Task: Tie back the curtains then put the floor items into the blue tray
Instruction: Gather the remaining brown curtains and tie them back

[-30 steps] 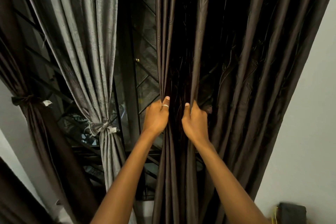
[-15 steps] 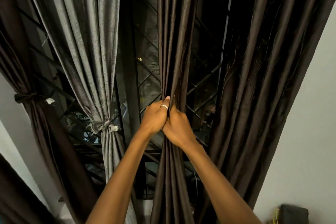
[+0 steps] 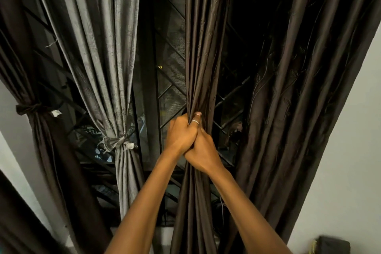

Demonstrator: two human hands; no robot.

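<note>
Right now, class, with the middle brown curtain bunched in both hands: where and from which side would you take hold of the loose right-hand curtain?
Probably take the right-hand curtain by its window-side edge, about level with the grey curtain's tie, coming from the left: its folds hang loose and untied, and the wall blocks its right side.

Both hands, the left hand (image 3: 181, 136) and right hand (image 3: 203, 154) pressed together, grip a bunched brown curtain (image 3: 198, 72). A grey curtain (image 3: 107, 47) hangs tied beside it.
</note>
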